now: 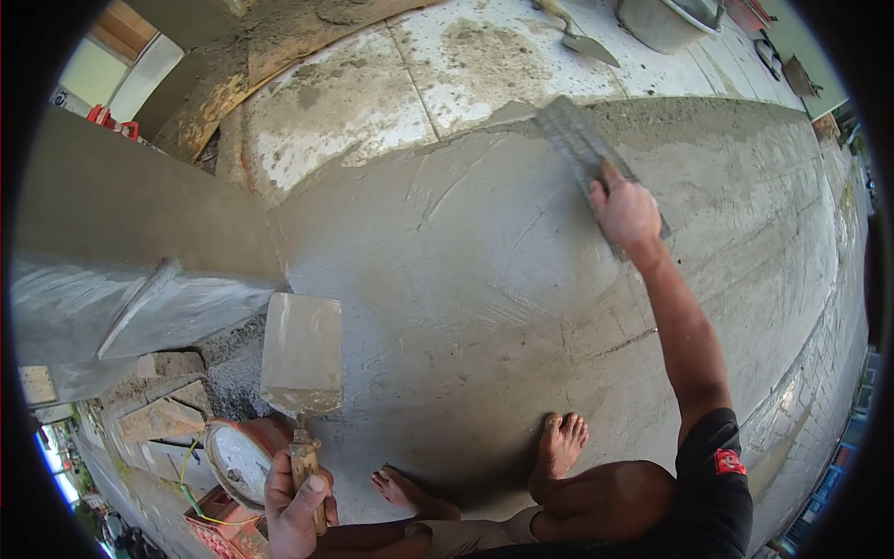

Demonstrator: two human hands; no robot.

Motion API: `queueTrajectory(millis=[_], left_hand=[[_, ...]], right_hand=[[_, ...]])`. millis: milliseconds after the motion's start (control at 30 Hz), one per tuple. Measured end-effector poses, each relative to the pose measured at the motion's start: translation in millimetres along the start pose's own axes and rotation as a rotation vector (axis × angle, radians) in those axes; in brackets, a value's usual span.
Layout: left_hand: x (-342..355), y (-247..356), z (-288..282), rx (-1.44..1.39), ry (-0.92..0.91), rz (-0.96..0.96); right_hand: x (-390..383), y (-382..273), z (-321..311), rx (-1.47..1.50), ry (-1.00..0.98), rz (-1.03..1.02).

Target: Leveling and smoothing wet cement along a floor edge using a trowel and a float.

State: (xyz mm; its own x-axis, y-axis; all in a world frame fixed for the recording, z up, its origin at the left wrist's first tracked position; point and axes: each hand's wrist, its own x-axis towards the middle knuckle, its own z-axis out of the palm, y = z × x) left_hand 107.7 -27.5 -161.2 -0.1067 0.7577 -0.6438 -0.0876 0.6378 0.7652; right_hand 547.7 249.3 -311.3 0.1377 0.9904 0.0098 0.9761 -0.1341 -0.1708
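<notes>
Right hand [626, 212] grips the float [585, 149], long axis diagonal, far ahead on wet screed [466, 279]; left hand [296, 508] holds the trowel [301, 354] near.

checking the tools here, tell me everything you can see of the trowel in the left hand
The plastering trowel has a broad, flat, roughly rectangular metal blade, grey and coated with a thin cement film, with a thicker wet lump along its lower edge near the neck. A short shank joins it to a worn wooden handle, gripped by the left hand at the lower edge of the view. The blade is held flat side up, pointing away from the person, above the wet cement floor without touching it.
</notes>
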Motion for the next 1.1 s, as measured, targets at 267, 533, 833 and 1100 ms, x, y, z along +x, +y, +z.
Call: queueTrajectory(millis=[267,533,833,1100], left_hand=[[11,6,8,0.023,0.104,-0.001],[3,1,1,-0.069,-0.030,0.010],[7,1,-4,0.056,0.022,-0.062],[0,1,1,-0.024,-0.042,0.045]], right_hand=[[-14,-93,26,0.392,-0.261,-0.236],[61,-91,29,0.310,-0.161,-0.099],[-41,-98,30,0.229,-0.278,-0.271],[-14,-155,50,0.183,-0.383,-0.322]])
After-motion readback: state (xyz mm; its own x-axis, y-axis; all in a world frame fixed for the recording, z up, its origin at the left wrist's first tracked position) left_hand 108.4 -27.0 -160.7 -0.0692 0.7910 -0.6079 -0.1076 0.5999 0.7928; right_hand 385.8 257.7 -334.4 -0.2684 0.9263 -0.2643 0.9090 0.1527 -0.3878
